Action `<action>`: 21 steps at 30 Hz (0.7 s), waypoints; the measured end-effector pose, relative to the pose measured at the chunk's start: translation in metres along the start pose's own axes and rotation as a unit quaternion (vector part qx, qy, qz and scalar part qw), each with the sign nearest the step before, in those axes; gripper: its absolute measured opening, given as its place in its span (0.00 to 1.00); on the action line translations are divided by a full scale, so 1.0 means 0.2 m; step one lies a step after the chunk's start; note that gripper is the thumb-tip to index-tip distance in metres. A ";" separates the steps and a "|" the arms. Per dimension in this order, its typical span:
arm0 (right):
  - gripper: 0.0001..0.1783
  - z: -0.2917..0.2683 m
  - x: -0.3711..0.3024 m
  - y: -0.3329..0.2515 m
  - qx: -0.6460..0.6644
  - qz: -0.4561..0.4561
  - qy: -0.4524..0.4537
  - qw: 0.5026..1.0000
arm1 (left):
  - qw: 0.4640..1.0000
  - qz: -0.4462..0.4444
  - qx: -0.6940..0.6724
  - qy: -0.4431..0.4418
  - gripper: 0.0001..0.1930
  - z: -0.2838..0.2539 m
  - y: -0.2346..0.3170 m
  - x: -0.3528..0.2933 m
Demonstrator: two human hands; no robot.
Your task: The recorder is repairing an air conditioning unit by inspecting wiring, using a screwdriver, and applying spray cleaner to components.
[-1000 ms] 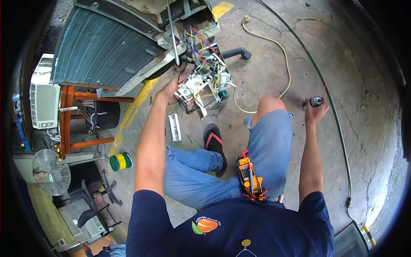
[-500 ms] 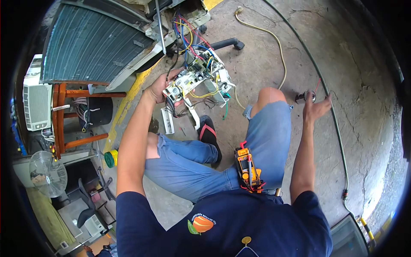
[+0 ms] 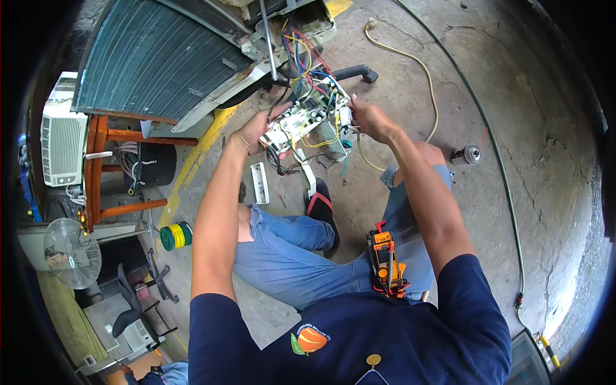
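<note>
A: While both arms reach forward over the bent knees, what has the left hand (image 3: 251,136) got?

B: It is closed around the near left end of the circuit board (image 3: 301,119), fingers curled under it, holding it up off the concrete floor (image 3: 513,96). The board is pale, with coloured wires (image 3: 307,54) running from its far side up into the open air-conditioner unit (image 3: 160,61) just beyond the left hand.

A: And the right hand (image 3: 369,119)?

B: It is at the board's right end, fingers bent and pinched in on a small white part there. Exactly what the fingertips grip is too small to tell.

A: What lies around them?

B: Just below the left hand, a small white cover (image 3: 259,183) lies on the floor. Well to the right of the right hand, a spray can (image 3: 466,154) lies on its side. Nearer the body, an orange clamp meter (image 3: 386,260) rests on the lap. A roll of yellow and green tape (image 3: 175,235) lies left of the left forearm.
</note>
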State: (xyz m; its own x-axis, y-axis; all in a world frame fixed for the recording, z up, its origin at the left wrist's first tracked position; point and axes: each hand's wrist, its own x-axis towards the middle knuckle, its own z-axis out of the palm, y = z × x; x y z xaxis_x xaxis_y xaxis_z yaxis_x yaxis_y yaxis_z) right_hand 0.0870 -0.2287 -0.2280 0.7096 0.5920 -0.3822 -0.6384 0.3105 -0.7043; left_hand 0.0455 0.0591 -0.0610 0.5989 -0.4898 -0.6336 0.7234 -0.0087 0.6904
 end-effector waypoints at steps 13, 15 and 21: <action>0.21 0.15 -0.31 -0.17 -0.239 -0.220 0.348 0.880 | 0.960 0.075 0.167 0.210 0.29 0.17 -0.01 -0.07; 0.20 0.17 -0.33 -0.18 -0.265 -0.247 0.430 0.827 | 0.893 0.075 0.278 0.345 0.29 0.33 -0.02 -0.11; 0.21 0.23 -0.34 -0.18 -0.239 -0.309 0.456 0.800 | 0.890 0.161 0.188 0.383 0.34 0.58 -0.11 -0.10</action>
State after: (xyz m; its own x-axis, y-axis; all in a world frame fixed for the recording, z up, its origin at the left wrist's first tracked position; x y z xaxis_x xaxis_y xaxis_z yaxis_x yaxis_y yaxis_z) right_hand 0.0475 -0.2459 -0.1484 0.9070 -0.4211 0.0028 -0.0504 -0.1151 -0.9921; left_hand -0.0220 -0.0331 -0.0230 0.9172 0.2166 -0.3344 0.3918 -0.3380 0.8557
